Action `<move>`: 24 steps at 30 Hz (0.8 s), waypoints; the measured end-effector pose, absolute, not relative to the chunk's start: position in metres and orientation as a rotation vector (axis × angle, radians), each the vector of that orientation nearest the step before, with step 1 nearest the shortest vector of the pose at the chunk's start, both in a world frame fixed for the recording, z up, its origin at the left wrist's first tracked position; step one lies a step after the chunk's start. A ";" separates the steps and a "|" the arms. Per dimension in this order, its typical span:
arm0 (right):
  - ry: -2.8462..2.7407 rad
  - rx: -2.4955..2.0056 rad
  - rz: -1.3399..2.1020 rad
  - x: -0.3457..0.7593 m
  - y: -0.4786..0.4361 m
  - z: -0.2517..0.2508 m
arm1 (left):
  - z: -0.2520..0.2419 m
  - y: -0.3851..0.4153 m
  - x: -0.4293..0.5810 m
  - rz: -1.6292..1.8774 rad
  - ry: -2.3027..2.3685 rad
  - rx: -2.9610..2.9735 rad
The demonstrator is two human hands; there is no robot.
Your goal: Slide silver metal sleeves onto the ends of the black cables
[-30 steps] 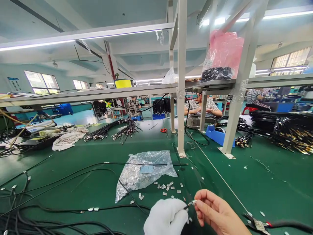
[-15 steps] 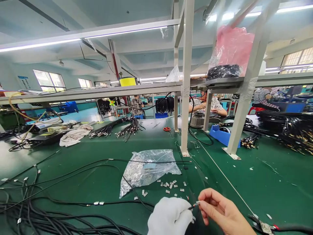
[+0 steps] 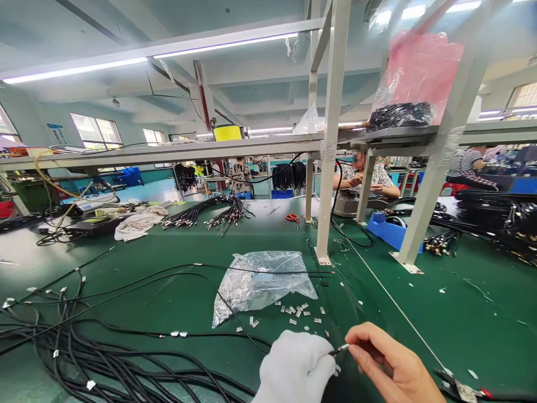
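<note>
The cable end (image 3: 342,348) sits at the bottom centre of the frame, gripped by the gloved left hand (image 3: 297,366) and pinched at its metal tip by the bare right hand (image 3: 394,369); loose clips (image 3: 300,312) and a clear bag (image 3: 264,280) lie just above on the green desk (image 3: 419,291)

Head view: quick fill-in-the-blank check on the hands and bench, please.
The left hand wears a ___ glove.
The fingers of the bare right hand pinch the silver tip of the thin black cable held in the gloved ___ hand.
The clear plastic bag of small silver parts lies on the ___ table mat.
Missing: white; left; green.
</note>
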State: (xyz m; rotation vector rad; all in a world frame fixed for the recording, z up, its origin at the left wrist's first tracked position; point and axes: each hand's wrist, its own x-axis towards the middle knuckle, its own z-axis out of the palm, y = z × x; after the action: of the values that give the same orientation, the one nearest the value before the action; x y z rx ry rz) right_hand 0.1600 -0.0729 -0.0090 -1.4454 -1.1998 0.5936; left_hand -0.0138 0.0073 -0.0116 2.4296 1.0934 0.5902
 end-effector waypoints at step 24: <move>-0.789 -1.299 1.205 0.161 -0.069 -0.005 | -0.030 0.012 -0.003 1.566 0.924 2.955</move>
State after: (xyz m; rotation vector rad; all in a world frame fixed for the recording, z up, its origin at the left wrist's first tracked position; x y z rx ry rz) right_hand 0.1608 -0.0692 -0.0053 -1.2986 -0.7892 1.2047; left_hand -0.0026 0.0120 -0.0298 2.9554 0.9241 1.5657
